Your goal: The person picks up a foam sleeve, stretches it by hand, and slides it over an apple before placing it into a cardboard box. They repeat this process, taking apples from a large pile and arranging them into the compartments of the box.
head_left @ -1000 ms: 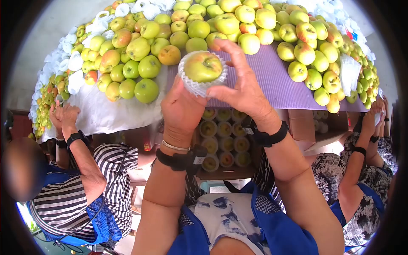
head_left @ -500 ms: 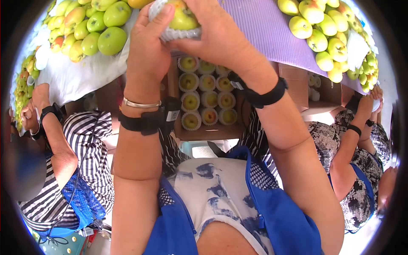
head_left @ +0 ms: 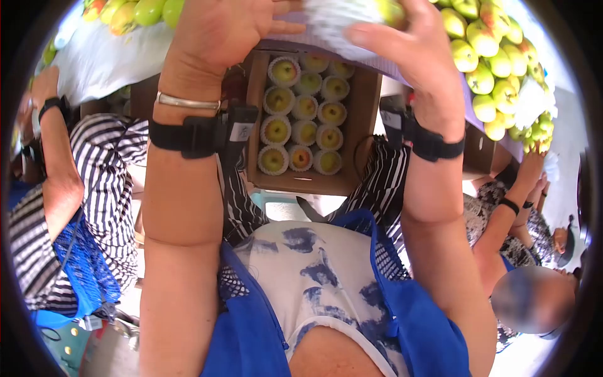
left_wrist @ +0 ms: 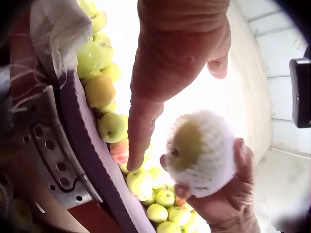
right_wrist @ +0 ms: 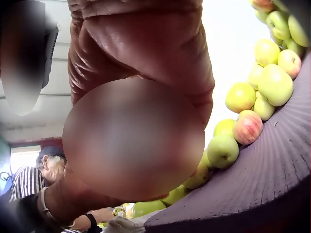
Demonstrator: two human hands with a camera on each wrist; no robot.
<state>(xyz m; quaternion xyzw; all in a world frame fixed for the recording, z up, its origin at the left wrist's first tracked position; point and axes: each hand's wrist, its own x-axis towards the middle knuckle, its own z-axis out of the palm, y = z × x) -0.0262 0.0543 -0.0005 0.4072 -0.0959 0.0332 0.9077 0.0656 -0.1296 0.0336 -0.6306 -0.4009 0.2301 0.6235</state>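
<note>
My right hand point(head_left: 427, 69) grips an apple wrapped in a white foam net point(left_wrist: 204, 155), its thumb on one side and fingers round the other. In the head view the wrapped apple is at the top edge, partly cut off and blurred. My left hand point(head_left: 220, 31) is beside it, fingers straight and apart, holding nothing. In the left wrist view the left fingers point down past the wrapped apple, with a gap between. A blurred patch hides what my right hand holds in the right wrist view.
Below the hands stands a cardboard box point(head_left: 301, 182) with rows of net-wrapped apples. Loose apples point(head_left: 496, 69) lie piled on the purple table covering point(right_wrist: 262, 170). People in patterned clothes sit on both sides, one in a striped garment point(head_left: 107, 169).
Both hands held the apple before; now the left has let go and moved left, while the right keeps it and has moved right. The view has tilted down, showing more of the box.
</note>
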